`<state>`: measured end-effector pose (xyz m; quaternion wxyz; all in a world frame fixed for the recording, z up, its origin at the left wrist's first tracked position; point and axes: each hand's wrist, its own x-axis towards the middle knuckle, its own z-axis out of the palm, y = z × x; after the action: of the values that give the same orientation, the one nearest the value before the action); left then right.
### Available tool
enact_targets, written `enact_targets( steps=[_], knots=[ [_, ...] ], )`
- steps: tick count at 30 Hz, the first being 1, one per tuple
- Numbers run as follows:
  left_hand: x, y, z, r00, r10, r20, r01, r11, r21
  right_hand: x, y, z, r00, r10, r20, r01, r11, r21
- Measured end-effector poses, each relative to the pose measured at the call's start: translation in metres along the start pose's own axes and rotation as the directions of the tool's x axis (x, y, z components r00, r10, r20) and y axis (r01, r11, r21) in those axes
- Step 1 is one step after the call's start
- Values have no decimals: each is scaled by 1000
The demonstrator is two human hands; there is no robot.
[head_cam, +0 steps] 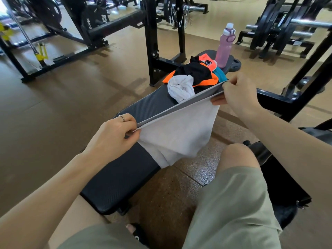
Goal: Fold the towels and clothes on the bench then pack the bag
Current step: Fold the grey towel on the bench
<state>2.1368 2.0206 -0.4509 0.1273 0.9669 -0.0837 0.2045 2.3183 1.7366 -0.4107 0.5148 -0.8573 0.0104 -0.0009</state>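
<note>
A white towel with a grey border hangs stretched between my hands above the black bench. My left hand pinches its near corner. My right hand pinches the far corner. The towel's lower part drapes over the bench edge toward the floor. Further along the bench lies a crumpled white cloth beside a heap of black and orange clothes, with a teal piece behind. A black bag sits on the floor at the right, behind my right knee.
A pink water bottle stands upright at the bench's far end. Black rack posts rise left of the bench, and a black frame bar runs on its right. Weight machines stand at the back. My knees straddle the bench's near end.
</note>
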Motion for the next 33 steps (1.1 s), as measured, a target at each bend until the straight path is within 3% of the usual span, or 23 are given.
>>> enact_targets(
  steps=[4, 7, 9, 11, 12, 14, 15, 17, 22, 29, 33],
  knots=[
    [6, 9, -9, 992, -83, -93, 72, 991, -114, 5, 0, -5, 997, 34, -74, -36, 999, -30],
    [12, 23, -14, 962, -233, -146, 178, 933, -311, 9, 9, -10, 995, 95, -4, -95, 983, -154],
    [18, 33, -17, 951, -285, -118, 214, 886, -411, 7, 16, -12, 989, 75, 124, -19, 917, -398],
    [26, 43, -21, 956, -281, -81, 215, 862, -459, -3, 18, -7, 961, -35, 276, 195, 793, -577],
    [30, 48, -22, 960, -272, -61, 210, 849, -486, -11, 15, -1, 927, -135, 351, 322, 768, -554],
    [39, 56, -25, 969, -245, -16, 198, 819, -538, -39, 0, 12, 805, -320, 500, 475, 852, -219],
    [43, 60, -27, 974, -225, 5, 191, 812, -552, -53, -6, 18, 730, -375, 571, 464, 886, -12],
    [49, 66, -31, 983, -178, 34, 166, 809, -563, -73, -15, 30, 634, -458, 623, 423, 880, 217],
    [52, 70, -38, 988, -149, 52, 152, 818, -554, -89, -17, 41, 681, -513, 523, 341, 854, 393],
    [29, 71, -22, 968, -247, 54, 237, 811, -535, -86, -14, 40, 725, -452, 519, 260, 878, 401],
    [25, 76, -20, 977, -213, 16, 191, 837, -513, -85, -17, 41, 713, -461, 527, 357, 887, 294]
  ],
)
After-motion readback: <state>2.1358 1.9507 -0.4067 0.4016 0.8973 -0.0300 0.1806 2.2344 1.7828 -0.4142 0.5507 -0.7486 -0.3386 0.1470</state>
